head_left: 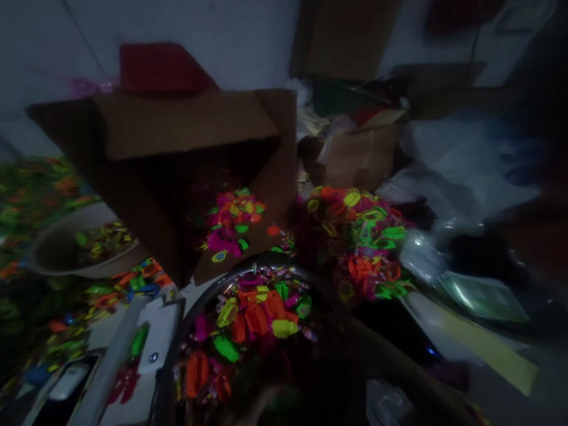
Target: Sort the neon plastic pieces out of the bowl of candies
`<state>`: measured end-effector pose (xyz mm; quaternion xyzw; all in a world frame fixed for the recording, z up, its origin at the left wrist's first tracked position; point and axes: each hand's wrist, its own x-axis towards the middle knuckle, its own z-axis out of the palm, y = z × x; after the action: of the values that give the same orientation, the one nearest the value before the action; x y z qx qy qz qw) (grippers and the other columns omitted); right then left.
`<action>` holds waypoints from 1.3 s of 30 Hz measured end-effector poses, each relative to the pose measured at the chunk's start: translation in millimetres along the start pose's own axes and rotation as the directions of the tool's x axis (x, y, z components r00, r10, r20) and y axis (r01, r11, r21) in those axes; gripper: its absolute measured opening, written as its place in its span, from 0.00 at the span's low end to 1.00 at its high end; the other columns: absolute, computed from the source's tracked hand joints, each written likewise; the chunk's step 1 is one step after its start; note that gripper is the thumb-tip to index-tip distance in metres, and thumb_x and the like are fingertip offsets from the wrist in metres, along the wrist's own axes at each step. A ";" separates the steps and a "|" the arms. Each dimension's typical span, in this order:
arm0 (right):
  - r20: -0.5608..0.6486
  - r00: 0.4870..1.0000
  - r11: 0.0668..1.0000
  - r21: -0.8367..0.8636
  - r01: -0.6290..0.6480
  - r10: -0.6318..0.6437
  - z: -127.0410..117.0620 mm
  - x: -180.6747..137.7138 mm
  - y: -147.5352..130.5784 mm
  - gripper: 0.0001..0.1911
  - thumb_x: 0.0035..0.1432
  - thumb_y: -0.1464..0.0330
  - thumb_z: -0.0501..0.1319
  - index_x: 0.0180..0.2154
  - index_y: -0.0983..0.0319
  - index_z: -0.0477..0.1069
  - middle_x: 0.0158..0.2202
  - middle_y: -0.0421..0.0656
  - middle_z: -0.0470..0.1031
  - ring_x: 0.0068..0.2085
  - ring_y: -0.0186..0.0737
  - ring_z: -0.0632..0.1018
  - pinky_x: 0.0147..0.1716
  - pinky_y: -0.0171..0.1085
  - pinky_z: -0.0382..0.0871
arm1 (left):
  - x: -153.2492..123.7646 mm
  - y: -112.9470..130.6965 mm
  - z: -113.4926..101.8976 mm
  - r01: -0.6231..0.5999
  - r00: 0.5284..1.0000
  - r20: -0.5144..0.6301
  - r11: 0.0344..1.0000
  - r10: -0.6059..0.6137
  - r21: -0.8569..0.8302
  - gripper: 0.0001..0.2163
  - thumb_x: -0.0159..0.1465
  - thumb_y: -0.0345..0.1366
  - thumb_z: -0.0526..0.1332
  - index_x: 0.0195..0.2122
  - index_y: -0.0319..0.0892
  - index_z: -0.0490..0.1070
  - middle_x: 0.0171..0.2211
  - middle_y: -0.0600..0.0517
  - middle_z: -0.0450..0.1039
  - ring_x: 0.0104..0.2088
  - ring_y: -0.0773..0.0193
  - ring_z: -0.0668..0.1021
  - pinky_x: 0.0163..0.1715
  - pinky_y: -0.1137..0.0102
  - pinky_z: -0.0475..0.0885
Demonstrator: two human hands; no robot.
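Note:
A blurred hand, seemingly my left hand, is low over a dark round basin. Its fingers are smeared by motion and shadow, and a dim green patch lies beside it. Neon plastic pieces in orange, green, yellow and pink fill part of the basin, over many tiny wrapped-looking bits. From the lower right, a dark forearm-like shape slants up toward the basin's right side; no right-hand fingers can be made out. Behind the basin, an open cardboard box lies facing me with similar pieces inside.
More neon pieces are heaped right of the box. At left stand a pale bowl and a large multicoloured pile. A phone lies at lower left. Clear plastic bags and a yellow strip are at right.

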<state>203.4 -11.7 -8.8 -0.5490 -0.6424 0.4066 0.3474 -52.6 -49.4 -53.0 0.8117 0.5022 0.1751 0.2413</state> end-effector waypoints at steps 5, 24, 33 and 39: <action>0.181 0.983 0.998 0.051 0.029 -0.038 11.6 -11.3 -14.4 0.13 0.52 0.64 0.65 0.39 0.64 0.74 0.33 0.41 0.77 0.33 0.34 0.76 0.33 0.32 0.70 | 16.5 30.9 -39.7 0.085 0.986 -0.111 0.945 -0.126 -0.317 0.08 0.63 0.38 0.57 0.43 0.50 0.70 0.41 0.56 0.77 0.42 0.65 0.79 0.42 0.74 0.74; 0.125 0.982 0.990 0.001 0.142 -0.141 41.6 -15.9 -22.3 0.14 0.50 0.69 0.62 0.41 0.63 0.73 0.34 0.44 0.78 0.33 0.37 0.77 0.36 0.32 0.71 | 15.3 37.2 -50.2 -0.250 0.944 -0.240 0.966 0.226 -0.072 0.15 0.64 0.32 0.58 0.51 0.51 0.64 0.45 0.54 0.75 0.45 0.64 0.78 0.44 0.71 0.75; 0.247 0.969 0.999 0.052 0.006 -0.019 24.3 -19.7 -28.7 0.14 0.49 0.66 0.65 0.38 0.62 0.69 0.29 0.37 0.70 0.28 0.30 0.68 0.28 0.27 0.63 | 15.9 28.0 -51.0 -0.256 0.964 -0.145 0.931 0.224 -0.260 0.08 0.58 0.36 0.65 0.38 0.45 0.69 0.39 0.51 0.75 0.42 0.61 0.77 0.41 0.71 0.74; 0.214 0.923 0.871 -0.319 0.374 -0.319 24.8 -24.8 -24.2 0.06 0.56 0.67 0.60 0.38 0.58 0.70 0.30 0.40 0.74 0.29 0.32 0.75 0.25 0.27 0.65 | 19.1 30.6 -49.1 -0.227 0.961 -0.208 0.948 0.181 -0.225 0.08 0.58 0.37 0.65 0.36 0.45 0.68 0.34 0.54 0.73 0.37 0.64 0.76 0.36 0.72 0.73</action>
<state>174.9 -41.2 2.4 -0.4449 -0.8179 0.2564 0.2597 -47.7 -33.3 5.5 0.8033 0.4099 0.3345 0.2733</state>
